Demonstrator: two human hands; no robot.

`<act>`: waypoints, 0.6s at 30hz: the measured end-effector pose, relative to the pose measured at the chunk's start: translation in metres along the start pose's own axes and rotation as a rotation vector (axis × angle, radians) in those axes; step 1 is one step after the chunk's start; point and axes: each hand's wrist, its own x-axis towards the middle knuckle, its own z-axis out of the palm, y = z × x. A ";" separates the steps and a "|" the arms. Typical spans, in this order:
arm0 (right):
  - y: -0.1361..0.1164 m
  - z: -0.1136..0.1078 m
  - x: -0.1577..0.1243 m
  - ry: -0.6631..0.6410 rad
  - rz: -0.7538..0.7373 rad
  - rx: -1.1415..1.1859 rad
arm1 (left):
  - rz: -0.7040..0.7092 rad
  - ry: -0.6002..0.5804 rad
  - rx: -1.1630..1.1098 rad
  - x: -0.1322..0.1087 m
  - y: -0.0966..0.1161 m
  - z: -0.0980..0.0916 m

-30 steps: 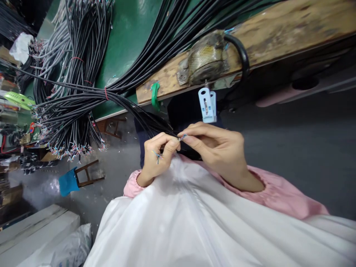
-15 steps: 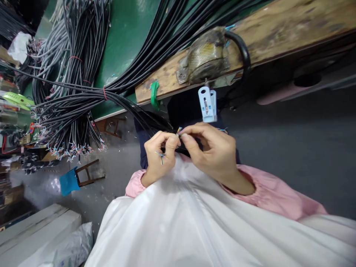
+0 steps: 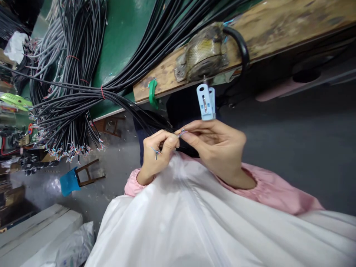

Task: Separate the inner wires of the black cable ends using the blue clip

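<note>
A white plastic sheet (image 3: 194, 222) covers the lap below the green counter (image 3: 125, 33), where a thick bundle of cables (image 3: 69, 100) spills over the edge. 1 black cable (image 3: 144, 116) runs from it down to the 2 hands. The left hand (image 3: 154, 157) is curled shut around it, thumb and forefinger pinching near its tip. Just under a pale blue clip (image 3: 205, 102), the right hand (image 3: 219, 146) nips the coloured wire ends (image 3: 182, 132) between its fingertips.
</note>
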 end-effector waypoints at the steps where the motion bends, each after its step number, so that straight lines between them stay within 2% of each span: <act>1: 0.001 -0.001 0.000 0.005 -0.019 -0.008 | 0.012 -0.005 0.014 0.001 0.000 0.000; 4: 0.003 -0.005 0.002 -0.053 0.006 0.059 | 0.060 -0.048 0.078 0.004 -0.002 -0.002; 8: 0.004 -0.010 0.007 -0.200 0.223 0.208 | 0.107 -0.096 0.151 0.007 -0.007 -0.004; 10: 0.005 -0.012 0.009 -0.222 0.266 0.219 | 0.123 -0.096 0.157 0.007 -0.008 -0.005; 13: 0.008 -0.015 0.009 -0.162 0.228 0.146 | 0.166 -0.091 0.170 0.006 -0.007 -0.003; 18: 0.003 -0.020 0.002 0.026 0.038 -0.003 | 0.281 -0.005 0.243 0.004 -0.006 0.002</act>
